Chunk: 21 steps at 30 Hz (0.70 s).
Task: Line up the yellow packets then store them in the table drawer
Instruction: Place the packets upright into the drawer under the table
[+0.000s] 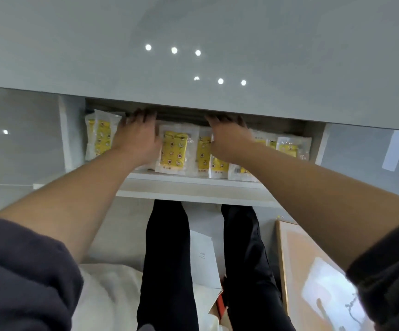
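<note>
A row of yellow-printed clear plastic packets [174, 149] lies side by side in the open white table drawer [193, 185], beneath the front edge of a glossy grey desk [193, 32]. Nearest the drawer's left wall, one packet sits uncovered. Beside it the left hand [137, 137] rests flat on the packets, fingers straight. The right hand [229, 142], fingers likewise extended, presses those towards the right wall, where several overlap. Neither hand grips anything. The storing step appears near its end; what likely remains is squaring the overlapped packets, withdrawing both hands and pushing the drawer shut.
</note>
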{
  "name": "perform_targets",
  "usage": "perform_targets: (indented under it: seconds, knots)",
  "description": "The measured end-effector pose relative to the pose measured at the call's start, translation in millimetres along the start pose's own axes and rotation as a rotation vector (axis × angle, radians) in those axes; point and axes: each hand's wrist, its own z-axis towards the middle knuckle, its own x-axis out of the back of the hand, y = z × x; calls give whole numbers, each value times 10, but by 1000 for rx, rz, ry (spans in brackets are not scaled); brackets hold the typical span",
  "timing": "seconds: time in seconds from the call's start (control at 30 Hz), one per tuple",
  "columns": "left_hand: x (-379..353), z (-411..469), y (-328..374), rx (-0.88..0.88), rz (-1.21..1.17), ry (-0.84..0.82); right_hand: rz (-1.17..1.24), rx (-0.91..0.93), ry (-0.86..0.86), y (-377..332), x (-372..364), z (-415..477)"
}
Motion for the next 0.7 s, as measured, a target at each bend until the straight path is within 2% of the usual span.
perform_targets:
  seconds: [0.23, 0.4, 0.7]
  knots:
    - [46, 284, -868, 95, 111, -71, 13, 50, -1, -1019, -149, 527]
    - [3, 422, -1034, 15, 105, -110, -15, 28, -16, -1354, -247, 712]
    - [-56, 324, -1151, -169, 159, -124, -45, 11, -60, -1425, -271, 705]
